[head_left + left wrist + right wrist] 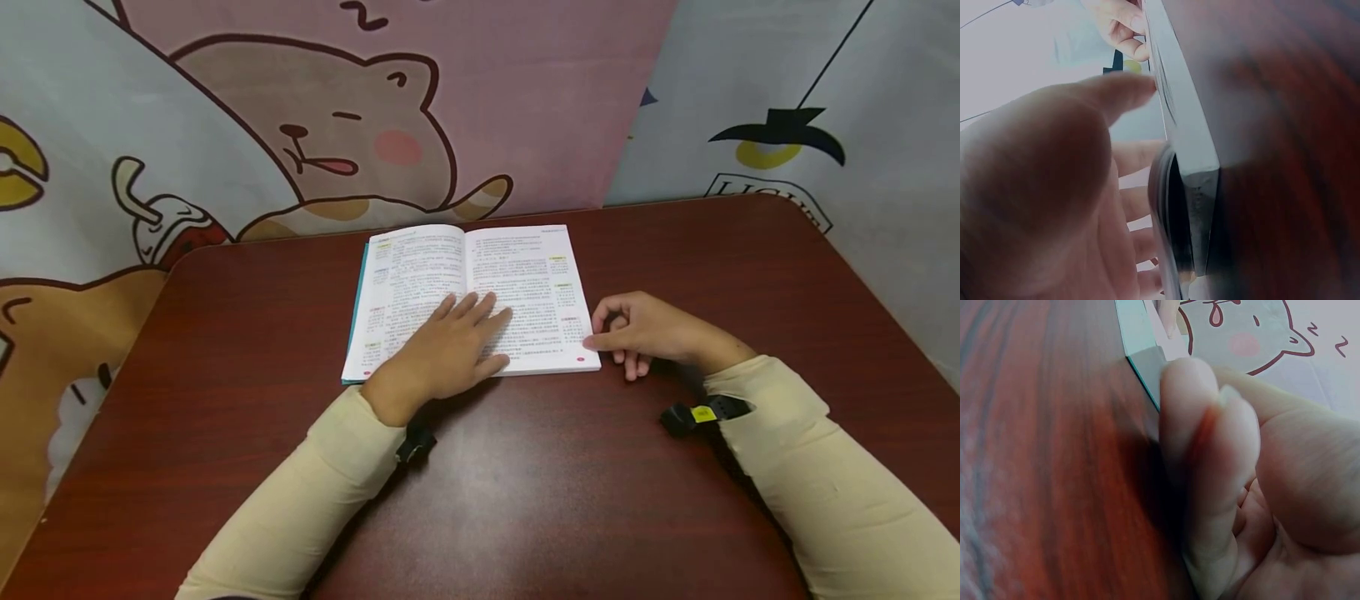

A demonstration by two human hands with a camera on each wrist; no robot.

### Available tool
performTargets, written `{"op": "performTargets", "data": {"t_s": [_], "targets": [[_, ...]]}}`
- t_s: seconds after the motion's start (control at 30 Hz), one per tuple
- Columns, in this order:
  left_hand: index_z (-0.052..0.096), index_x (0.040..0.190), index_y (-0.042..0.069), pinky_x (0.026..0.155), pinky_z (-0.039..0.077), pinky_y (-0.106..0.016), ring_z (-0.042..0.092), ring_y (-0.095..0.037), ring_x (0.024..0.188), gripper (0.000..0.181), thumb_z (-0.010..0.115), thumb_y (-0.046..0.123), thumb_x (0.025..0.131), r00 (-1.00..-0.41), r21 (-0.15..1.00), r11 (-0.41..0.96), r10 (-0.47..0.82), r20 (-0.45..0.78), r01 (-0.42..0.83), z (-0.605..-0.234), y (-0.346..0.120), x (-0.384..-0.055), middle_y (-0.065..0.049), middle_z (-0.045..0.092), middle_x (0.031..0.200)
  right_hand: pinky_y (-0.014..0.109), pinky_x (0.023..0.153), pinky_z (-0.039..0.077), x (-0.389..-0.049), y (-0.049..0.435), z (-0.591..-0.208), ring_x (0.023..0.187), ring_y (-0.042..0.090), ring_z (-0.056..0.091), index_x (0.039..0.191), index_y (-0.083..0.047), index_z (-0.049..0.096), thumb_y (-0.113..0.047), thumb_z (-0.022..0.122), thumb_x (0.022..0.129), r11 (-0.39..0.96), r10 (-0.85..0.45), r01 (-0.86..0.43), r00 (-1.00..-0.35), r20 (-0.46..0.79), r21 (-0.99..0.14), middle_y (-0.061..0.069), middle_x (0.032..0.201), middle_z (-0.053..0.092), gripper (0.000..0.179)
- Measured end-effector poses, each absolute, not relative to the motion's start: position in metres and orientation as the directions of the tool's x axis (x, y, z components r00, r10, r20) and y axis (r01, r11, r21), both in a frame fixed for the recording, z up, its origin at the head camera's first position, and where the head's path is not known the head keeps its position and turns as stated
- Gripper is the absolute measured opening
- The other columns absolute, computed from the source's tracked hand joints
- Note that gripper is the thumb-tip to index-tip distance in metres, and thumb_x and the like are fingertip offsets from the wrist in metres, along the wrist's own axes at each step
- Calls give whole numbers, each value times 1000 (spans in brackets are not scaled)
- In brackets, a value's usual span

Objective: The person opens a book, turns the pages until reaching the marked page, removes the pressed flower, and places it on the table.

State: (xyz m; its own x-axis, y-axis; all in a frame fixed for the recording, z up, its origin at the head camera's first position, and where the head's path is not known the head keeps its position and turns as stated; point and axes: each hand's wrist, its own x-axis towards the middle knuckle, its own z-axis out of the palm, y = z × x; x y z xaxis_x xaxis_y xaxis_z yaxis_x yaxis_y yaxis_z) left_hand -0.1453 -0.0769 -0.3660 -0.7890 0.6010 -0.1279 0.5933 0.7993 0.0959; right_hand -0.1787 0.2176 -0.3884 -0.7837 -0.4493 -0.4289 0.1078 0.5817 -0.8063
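Note:
An open book (pixel 517 287) with printed pages and a teal cover edge lies on the table. My left hand (pixel 446 350) rests flat across its lower middle, fingers spread over the text. From the left wrist view, the thumb and fingers (pixel 1138 206) reach over the pages, and the book's thick page block (pixel 1191 144) shows side-on. At the lower right corner, my right hand (pixel 637 329) pinches the page edge between thumb and curled index finger. The right wrist view has its curled fingers (pixel 1210 437) close over the tabletop, partly hiding the book's corner (pixel 1141 344).
The dark reddish-brown table (pixel 525 492) extends around the book on every side. Behind it hangs a wall covering (pixel 555 100) printed with cartoon animals and a lamp. Black straps with small devices (pixel 693 417) sit at both wrists, by the pale sleeves.

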Motion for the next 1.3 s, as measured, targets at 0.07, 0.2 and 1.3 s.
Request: {"op": "performTargets", "data": {"t_s": [0.07,0.2,1.3], "targets": [[28,145,23,114,14,-47,22,-29,140,63,42,54,91,-788,102,797,604,-119,596,-366,-77,-146,-7,24,152,42,41,49,-179,218,-388,43,27,60,96,-6,53,-37,72,77,582,-445,109,-787,-428,-806,10,61,56,41],[28,145,28,113,14,-50,20,-29,141,68,43,60,87,-777,122,785,619,-115,607,-366,-77,-145,-4,24,153,42,41,49,-179,217,-388,43,27,60,96,-6,52,-37,72,77,583,-446,111,-785,-431,-805,11,62,56,42],[28,144,33,112,14,-54,20,-24,142,63,41,60,88,-775,141,785,618,-131,603,-364,-76,-144,2,23,153,41,42,50,-179,217,-384,43,26,60,99,-7,54,-38,66,83,593,-447,109,-779,-440,-797,11,63,56,37]]}}
